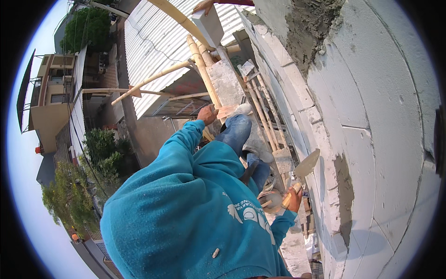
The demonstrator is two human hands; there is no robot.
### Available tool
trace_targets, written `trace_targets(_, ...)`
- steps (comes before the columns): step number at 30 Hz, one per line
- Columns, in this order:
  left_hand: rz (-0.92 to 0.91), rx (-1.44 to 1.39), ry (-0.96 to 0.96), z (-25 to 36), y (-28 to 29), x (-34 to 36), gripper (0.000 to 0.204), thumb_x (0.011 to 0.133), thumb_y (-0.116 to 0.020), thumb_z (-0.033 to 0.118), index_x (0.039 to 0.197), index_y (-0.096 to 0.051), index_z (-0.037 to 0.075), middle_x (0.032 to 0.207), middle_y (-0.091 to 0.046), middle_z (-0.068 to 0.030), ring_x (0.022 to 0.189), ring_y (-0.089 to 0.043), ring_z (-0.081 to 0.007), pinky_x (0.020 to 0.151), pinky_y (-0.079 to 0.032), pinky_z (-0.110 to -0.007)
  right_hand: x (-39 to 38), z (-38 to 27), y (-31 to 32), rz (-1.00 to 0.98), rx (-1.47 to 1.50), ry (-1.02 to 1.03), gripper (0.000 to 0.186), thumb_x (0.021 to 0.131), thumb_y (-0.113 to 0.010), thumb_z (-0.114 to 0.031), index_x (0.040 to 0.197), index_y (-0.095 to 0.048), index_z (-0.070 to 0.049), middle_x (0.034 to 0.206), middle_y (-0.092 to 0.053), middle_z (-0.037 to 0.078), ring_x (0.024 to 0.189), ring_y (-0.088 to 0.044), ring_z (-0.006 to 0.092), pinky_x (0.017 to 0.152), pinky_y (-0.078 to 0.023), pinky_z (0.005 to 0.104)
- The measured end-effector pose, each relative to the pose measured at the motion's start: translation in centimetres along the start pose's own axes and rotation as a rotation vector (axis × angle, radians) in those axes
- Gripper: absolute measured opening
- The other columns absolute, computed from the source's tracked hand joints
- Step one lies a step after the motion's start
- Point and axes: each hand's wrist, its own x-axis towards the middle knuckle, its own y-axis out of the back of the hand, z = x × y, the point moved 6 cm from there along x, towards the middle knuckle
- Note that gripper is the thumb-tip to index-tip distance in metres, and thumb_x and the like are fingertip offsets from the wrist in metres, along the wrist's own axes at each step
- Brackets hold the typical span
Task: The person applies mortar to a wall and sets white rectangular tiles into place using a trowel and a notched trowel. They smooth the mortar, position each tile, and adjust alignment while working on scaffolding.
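My right hand (294, 200) is wrapped round the wooden handle of a pointed masonry trowel (307, 163), its blade raised beside the block wall (376, 116). Off to the left, my outstretched left hand (207, 114) is closed at a bamboo pole (202, 69); its fingers are partly hidden. A reddish wooden piece (227, 110) lies beside that hand. Along the wall runs a ledge of pale blocks (302, 100). Grey mortar (344, 190) is smeared on the wall's lower face. At the top, another person's hand (203, 5) rests on a pale grey block (208, 27).
My feet stand on a narrow mortar-stained scaffold platform (225, 83). Thin poles (262, 109) lie between it and the wall. A round container (272, 201) sits below my right arm. Rough mortar (309, 32) covers the upper wall. A corrugated roof (148, 56) and the ground lie below, left.
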Motion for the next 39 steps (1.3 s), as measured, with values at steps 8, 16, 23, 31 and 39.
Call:
trace_targets(8, 0.264, -0.132, 0.05, -3.1, 10.1, 11.0, 0.088, 0.085, -0.065, 0.055, 0.142, -0.037, -0.005, 0.144, -0.044, -0.0259, 0.134, -0.042, -0.0381, 0.111, -0.036, -0.043, 3.0, -3.3, -6.9, -0.099, -0.251, -0.039, 0.044, 0.081, -0.068, -0.008, 0.12, -0.047, -0.005, 0.078, -0.056, 0.008, 0.05, -0.055, 0.017, 0.042, -0.047, 0.0322)
trace_targets(16, 0.474, -0.13, 0.002, -2.3, 20.6, 32.0, 0.102, 0.079, -0.072, 0.053, 0.146, -0.027, -0.008, 0.153, -0.029, -0.0262, 0.143, -0.029, -0.0392, 0.117, -0.029, -0.043, 5.6, -3.6, -16.8, -0.063, -0.423, 0.042, 0.035, 0.078, -0.065, -0.006, 0.111, -0.053, -0.003, 0.079, -0.059, 0.007, 0.058, -0.057, 0.0171, 0.053, -0.047, 0.03)
trace_targets(23, 0.537, -0.049, 0.114, -2.0, 25.0, 46.6, 0.108, 0.076, -0.074, 0.05, 0.149, -0.02, -0.008, 0.158, -0.016, -0.026, 0.148, -0.012, -0.0401, 0.117, -0.019, -0.059, 4.5, -5.1, -29.5, -0.047, -0.424, -0.136, 0.029, 0.079, -0.065, -0.002, 0.104, -0.051, -0.006, 0.078, -0.058, 0.006, 0.058, -0.059, 0.0157, 0.05, -0.049, 0.0288)
trace_targets(31, 0.477, 0.157, 0.249, -2.9, 26.0, 57.1, 0.112, 0.072, -0.07, 0.065, 0.151, -0.024, 0.002, 0.159, -0.016, -0.0243, 0.149, -0.01, -0.0391, 0.118, -0.008, -0.059, 5.9, -2.1, -32.0, 0.054, -0.407, -0.243, 0.029, 0.079, -0.066, 0.002, 0.102, -0.049, -0.005, 0.074, -0.057, 0.007, 0.051, -0.058, 0.0164, 0.043, -0.048, 0.0309)
trace_targets(39, 0.383, 0.224, 0.191, -4.2, 28.5, 62.6, 0.103, 0.063, -0.075, 0.063, 0.142, -0.043, 0.005, 0.143, -0.046, -0.0167, 0.136, -0.041, -0.0339, 0.113, -0.032, -0.047, 5.4, -2.6, -34.4, 0.148, -0.4, -0.263, 0.028, 0.076, -0.065, 0.0, 0.1, -0.051, -0.004, 0.074, -0.057, 0.008, 0.051, -0.058, 0.0172, 0.044, -0.05, 0.0317)
